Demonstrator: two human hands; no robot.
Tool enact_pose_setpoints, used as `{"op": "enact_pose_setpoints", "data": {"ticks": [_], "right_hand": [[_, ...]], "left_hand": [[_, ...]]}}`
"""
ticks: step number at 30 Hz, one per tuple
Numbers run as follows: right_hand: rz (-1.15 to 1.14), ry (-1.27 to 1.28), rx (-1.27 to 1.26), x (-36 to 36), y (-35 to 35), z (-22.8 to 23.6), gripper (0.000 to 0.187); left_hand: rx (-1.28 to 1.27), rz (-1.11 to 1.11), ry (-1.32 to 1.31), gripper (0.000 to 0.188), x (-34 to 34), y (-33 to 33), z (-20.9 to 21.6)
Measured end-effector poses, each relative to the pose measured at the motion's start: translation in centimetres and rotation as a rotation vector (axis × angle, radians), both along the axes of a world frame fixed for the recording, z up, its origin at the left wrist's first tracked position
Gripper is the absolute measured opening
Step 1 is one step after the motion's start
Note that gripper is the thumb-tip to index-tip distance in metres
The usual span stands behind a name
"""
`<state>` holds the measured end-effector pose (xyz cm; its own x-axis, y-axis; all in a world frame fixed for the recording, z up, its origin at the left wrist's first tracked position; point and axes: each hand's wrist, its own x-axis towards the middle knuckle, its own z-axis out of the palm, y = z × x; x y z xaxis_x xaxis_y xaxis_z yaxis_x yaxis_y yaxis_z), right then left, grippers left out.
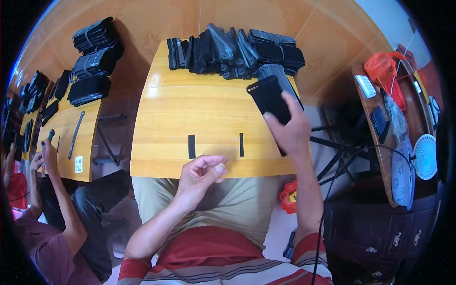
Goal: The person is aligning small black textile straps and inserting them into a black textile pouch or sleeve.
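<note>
At the right side of the yellow wooden table (190, 114), my right hand (292, 130) grips a flat black strip-like piece (270, 97), thumb and fingers on its upper face. A row of small holes or light dots marks the far left end of this piece. Beneath and beyond it lies a stack of grey-black flat pieces (278, 73). My left hand (202, 175) hovers at the table's front edge, fingers loosely curled and nothing visible in them. Two narrow black strips lie flat on the tabletop, a wider left strip (192, 146) and a thinner right strip (241, 145).
Bundled dark pieces (213, 52) line the table's far edge. To the left, another person's hands (45, 156) work at a second table (88, 137) with tied stacks (92, 61). On the right, a wooden stand (375, 156) holds a red bag (382, 69) and small fan (425, 156); a cable hangs nearby.
</note>
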<state>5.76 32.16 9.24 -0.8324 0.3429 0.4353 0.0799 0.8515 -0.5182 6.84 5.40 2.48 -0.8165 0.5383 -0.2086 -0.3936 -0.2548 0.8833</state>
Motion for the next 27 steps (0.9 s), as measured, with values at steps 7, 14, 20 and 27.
{"op": "enact_pose_setpoints", "data": {"ticks": [7, 14, 20, 27], "right_hand": [[-0.143, -0.083, 0.159, -5.6, 7.4, -0.9, 0.05], [0.025, -0.308, 0.191, -3.7, 1.5, -5.0, 0.058], [-0.109, -0.539, 0.17, -4.3, -0.7, -5.2, 0.074], [-0.12, -0.562, 0.117, -4.8, 0.0, -5.3, 0.072]], "left_hand": [[-0.07, 0.0, 0.106, 0.025, 1.4, -0.2, -1.1], [-0.155, -0.054, 0.103, 0.023, 2.9, -0.1, -3.2], [-0.199, -0.076, 0.176, 0.023, 3.4, -0.1, -4.0], [-0.186, -0.108, 0.182, 0.024, 4.3, -0.2, -4.7]]}}
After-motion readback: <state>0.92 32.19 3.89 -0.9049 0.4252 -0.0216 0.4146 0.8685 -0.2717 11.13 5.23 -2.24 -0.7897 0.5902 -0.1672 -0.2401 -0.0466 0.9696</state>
